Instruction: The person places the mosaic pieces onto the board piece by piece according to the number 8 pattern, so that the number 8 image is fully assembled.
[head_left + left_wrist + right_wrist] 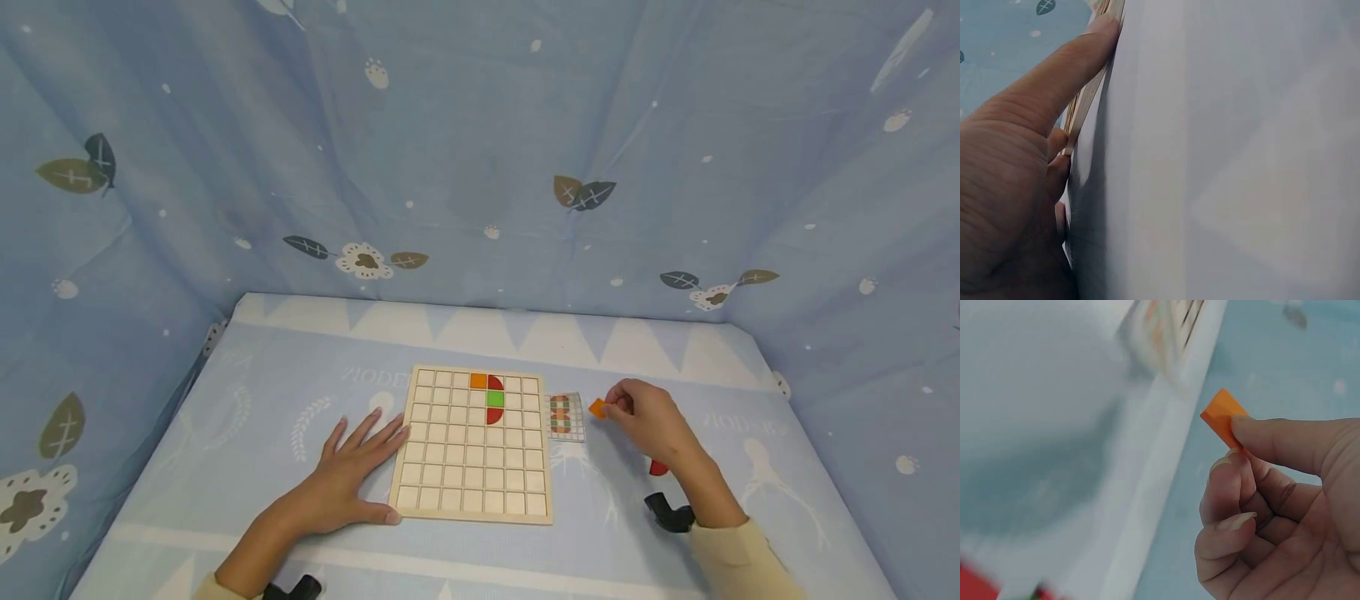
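Note:
My right hand [651, 417] pinches an orange square tile [1222, 415] between thumb and fingertips, in the air to the right of a small printed pattern card [576, 417]. The left hand [348, 479] lies with fingers spread at the left edge of a wooden grid board [474, 514]; its thumb touches the board's near left corner. In the board's upper cells sit an orange square [478, 381], a red rounded piece [495, 382], a green square [495, 398] and another red rounded piece [495, 415]. The card shows red, orange and green shapes on a grid.
A red piece [657, 468] lies on the table, partly hidden by my right forearm. Black wrist straps [670, 513] show at both wrists. Blue patterned cloth [480, 150] hangs behind and beside the light blue table covering [300, 392].

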{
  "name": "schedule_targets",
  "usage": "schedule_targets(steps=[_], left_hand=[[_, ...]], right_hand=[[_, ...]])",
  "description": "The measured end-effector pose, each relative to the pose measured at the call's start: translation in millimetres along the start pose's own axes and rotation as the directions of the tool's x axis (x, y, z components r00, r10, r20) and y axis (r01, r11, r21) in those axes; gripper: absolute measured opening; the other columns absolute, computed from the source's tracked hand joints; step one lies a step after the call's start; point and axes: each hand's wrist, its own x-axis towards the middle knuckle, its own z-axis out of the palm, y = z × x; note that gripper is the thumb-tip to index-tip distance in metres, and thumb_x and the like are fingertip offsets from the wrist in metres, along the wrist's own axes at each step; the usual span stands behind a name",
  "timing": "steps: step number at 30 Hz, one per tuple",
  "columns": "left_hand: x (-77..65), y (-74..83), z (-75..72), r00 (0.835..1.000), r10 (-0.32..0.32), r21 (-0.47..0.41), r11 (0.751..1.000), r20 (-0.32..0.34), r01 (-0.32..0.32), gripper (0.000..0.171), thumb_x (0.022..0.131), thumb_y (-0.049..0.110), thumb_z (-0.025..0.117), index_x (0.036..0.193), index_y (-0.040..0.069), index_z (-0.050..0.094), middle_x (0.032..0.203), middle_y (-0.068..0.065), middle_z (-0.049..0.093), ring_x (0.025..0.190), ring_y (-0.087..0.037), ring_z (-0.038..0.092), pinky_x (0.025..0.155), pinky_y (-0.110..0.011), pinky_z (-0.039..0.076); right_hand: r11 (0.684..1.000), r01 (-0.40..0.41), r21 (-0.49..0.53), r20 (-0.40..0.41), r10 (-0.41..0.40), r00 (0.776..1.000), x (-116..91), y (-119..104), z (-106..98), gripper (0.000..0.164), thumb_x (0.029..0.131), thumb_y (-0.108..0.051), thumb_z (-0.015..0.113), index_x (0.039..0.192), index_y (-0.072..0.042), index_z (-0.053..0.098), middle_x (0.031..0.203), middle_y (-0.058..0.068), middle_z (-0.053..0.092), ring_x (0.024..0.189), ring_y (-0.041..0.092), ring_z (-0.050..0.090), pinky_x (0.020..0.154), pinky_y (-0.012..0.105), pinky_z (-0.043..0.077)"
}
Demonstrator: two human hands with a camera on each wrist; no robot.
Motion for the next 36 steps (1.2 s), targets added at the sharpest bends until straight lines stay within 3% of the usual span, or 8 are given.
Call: schedule_targets(steps=[5, 14, 21, 29, 36], left_hand=[[-0.1, -0.1, 0.2, 1.000, -0.003, -0.003, 1.000, -0.001, 0.003, 0.118, 0.070, 0.068, 0.086, 0.165, 0.021, 0.035, 0.173, 0.003, 0.022, 0.160, -0.037, 0.005, 0.120, -0.068, -0.010], [0.2, -5.8, 3.5, 1.000, 0.007, -0.005, 1.000, -0.001, -0.007, 0.119, 0.070, 0.071, 0.084, 0.166, 0.023, 0.032, 0.173, 0.005, 0.020, 0.160, -0.036, 0.004, 0.120, -0.067, -0.011], [-0.5, -5.0, 1.3, 1.000, 0.007, -0.005, 1.000, -0.005, -0.007, 0.119, 0.070, 0.069, 0.086, 0.166, 0.022, 0.033, 0.173, 0.004, 0.021, 0.160, -0.036, 0.004, 0.120, -0.067, -0.011], [0.0, -4.3, 0.2, 1.000, 0.006, 0.009, 1.000, 0.004, -0.006, 0.119, 0.070, 0.068, 0.086, 0.166, 0.022, 0.032, 0.173, 0.005, 0.020, 0.161, -0.035, 0.003, 0.120, -0.067, -0.010], [-0.6, -4.6, 1.2, 1.000, -0.003, 0.009, 1.000, 0.007, 0.003, 0.119, 0.070, 0.069, 0.085, 0.166, 0.022, 0.032, 0.173, 0.006, 0.020, 0.161, -0.034, 0.003, 0.120, -0.067, -0.011]], right_hand=[[0.996, 0.087, 0.020, 0.048, -0.088, 0.995, 14.7, -36.8, 17.9, 0.007, 0.096, -0.008, 0.074, 0.096, -0.008, 0.067, 0.077, 0.000, 0.055, 0.070, 0.016, 0.051, 0.060, 0.030, 0.045], [0.976, 0.217, 0.015, 0.156, -0.217, 0.964, 41.1, -91.4, 53.7, 0.010, 0.097, -0.010, 0.075, 0.092, -0.012, 0.066, 0.076, -0.002, 0.054, 0.069, 0.014, 0.051, 0.061, 0.030, 0.045], [0.956, 0.293, 0.028, 0.226, -0.292, 0.929, 59.7, -107.4, 74.8, 0.012, 0.098, -0.008, 0.071, 0.090, -0.013, 0.065, 0.077, -0.003, 0.056, 0.067, 0.012, 0.052, 0.061, 0.028, 0.046], [0.942, 0.335, 0.003, 0.339, -0.316, 0.886, 69.6, -113.5, 93.9, 0.011, 0.103, -0.013, 0.067, 0.093, -0.015, 0.065, 0.084, -0.004, 0.058, 0.068, 0.012, 0.054, 0.063, 0.031, 0.048], [0.944, 0.329, -0.031, 0.381, -0.293, 0.877, 72.3, -115.9, 97.3, 0.016, 0.104, -0.013, 0.065, 0.088, -0.016, 0.063, 0.080, -0.003, 0.059, 0.066, 0.013, 0.055, 0.064, 0.033, 0.048]])
